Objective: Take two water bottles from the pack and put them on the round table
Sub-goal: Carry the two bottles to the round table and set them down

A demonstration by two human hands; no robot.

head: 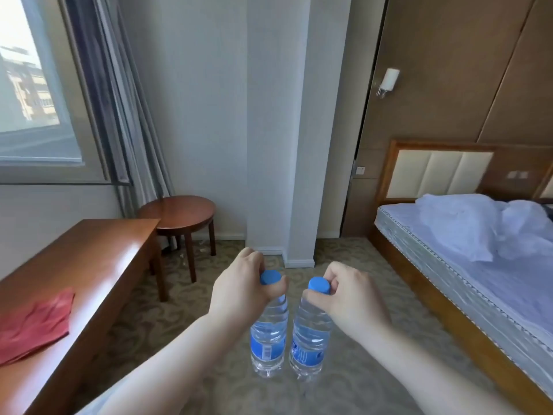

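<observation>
Two clear water bottles with blue caps and blue labels hang side by side above the carpet. My left hand (244, 284) grips the left water bottle (268, 339) by its neck. My right hand (347, 290) grips the right water bottle (309, 339) the same way. Both bottles are upright and nearly touching. The round table (176, 209), dark red-brown wood, stands ahead and to the left in the corner by the curtain, well beyond the bottles. The pack is out of view.
A long wooden desk (89, 265) with a red cloth (33, 324) runs along the left wall, its far end next to the round table. A white pillar (281, 145) rises straight ahead. A bed (478, 265) fills the right side. Patterned carpet lies between.
</observation>
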